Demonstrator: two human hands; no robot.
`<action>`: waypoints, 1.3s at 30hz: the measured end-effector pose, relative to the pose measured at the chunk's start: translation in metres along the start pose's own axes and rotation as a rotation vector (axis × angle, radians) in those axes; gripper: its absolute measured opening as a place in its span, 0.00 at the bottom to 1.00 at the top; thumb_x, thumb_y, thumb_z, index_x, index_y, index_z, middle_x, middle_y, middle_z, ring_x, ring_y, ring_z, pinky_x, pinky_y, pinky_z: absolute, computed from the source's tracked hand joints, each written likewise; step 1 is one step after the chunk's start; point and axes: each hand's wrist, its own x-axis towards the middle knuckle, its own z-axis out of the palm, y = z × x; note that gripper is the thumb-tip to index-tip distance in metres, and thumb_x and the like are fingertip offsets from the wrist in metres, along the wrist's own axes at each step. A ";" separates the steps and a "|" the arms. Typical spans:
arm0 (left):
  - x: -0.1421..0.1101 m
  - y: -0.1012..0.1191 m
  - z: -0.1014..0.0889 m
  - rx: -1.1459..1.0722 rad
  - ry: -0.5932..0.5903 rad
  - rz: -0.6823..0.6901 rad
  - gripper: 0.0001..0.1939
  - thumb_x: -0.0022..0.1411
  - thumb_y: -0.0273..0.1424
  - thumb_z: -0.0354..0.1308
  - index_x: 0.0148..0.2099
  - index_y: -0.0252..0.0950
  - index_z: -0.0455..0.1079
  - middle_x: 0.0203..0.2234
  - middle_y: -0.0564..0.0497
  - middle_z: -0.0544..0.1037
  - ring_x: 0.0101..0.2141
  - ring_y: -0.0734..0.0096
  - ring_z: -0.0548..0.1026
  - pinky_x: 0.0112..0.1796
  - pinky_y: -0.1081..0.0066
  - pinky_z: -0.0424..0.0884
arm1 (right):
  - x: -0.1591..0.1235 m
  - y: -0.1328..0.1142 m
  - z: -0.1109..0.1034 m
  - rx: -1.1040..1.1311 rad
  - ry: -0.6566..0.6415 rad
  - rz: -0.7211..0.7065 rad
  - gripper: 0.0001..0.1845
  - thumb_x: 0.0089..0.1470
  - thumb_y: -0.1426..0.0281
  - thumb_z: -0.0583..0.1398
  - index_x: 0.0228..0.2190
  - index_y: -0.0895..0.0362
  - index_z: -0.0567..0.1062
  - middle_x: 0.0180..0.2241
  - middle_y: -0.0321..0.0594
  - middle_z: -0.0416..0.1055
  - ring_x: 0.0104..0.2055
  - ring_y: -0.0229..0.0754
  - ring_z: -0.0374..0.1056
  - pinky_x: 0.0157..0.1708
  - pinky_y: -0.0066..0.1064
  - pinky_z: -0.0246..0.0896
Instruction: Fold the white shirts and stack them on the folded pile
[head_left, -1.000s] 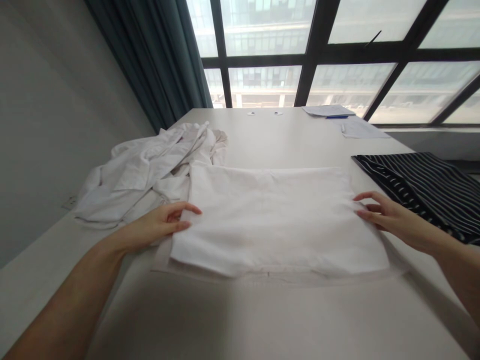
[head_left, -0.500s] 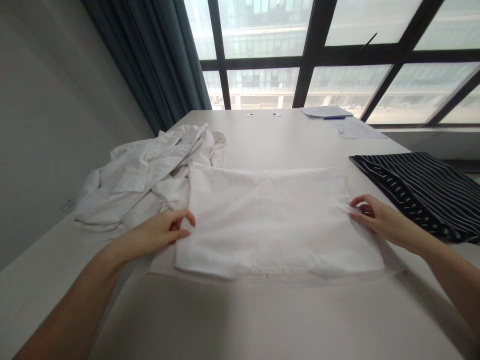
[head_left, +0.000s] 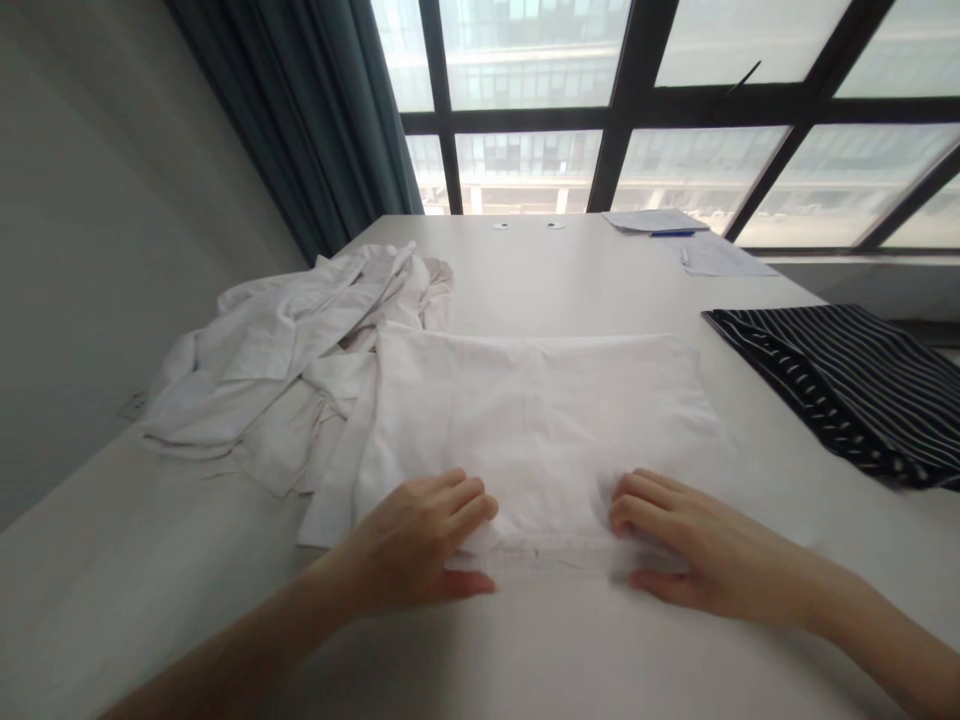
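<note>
A folded white garment [head_left: 540,430] lies flat in front of me, its near edge showing a stitched band. On its near left part rests my left hand [head_left: 431,535], fingers bent over the cloth and thumb apart below the near edge. My right hand [head_left: 675,530] is at the near right part, slightly blurred, its fingers curved over the fabric with a gap to the thumb. Neither hand visibly pinches the cloth. The palms and the cloth beneath them are hidden.
A crumpled heap of white clothes [head_left: 292,335] touches the garment's left side. To the right lies a black striped cloth [head_left: 862,380]. Papers [head_left: 727,260] and a blue pen [head_left: 673,234] lie at the far right of the white table [head_left: 555,285], before the windows.
Both hands have let go of the garment's left and right sides and moved inward and nearer, to its front edge. The garment stays about where it was.
</note>
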 end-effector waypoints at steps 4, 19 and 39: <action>0.002 0.003 0.003 0.065 -0.038 0.007 0.14 0.73 0.38 0.45 0.38 0.37 0.64 0.32 0.50 0.72 0.32 0.67 0.68 0.32 0.69 0.65 | -0.002 -0.003 0.000 0.009 -0.025 0.089 0.20 0.44 0.81 0.57 0.40 0.53 0.66 0.43 0.41 0.66 0.45 0.46 0.65 0.45 0.37 0.62; -0.005 -0.008 -0.010 -0.129 -0.113 0.037 0.18 0.54 0.18 0.50 0.46 0.38 0.63 0.37 0.50 0.72 0.37 0.64 0.69 0.38 0.68 0.66 | -0.008 0.025 -0.012 0.360 -0.075 0.069 0.27 0.35 0.85 0.51 0.38 0.53 0.68 0.42 0.39 0.68 0.44 0.43 0.65 0.45 0.33 0.60; -0.005 -0.011 -0.010 -0.113 -0.214 0.001 0.12 0.53 0.19 0.55 0.37 0.38 0.60 0.39 0.51 0.70 0.38 0.64 0.69 0.38 0.69 0.65 | -0.010 0.022 -0.013 0.323 -0.143 0.151 0.29 0.37 0.83 0.53 0.44 0.52 0.66 0.46 0.41 0.65 0.48 0.45 0.62 0.49 0.35 0.59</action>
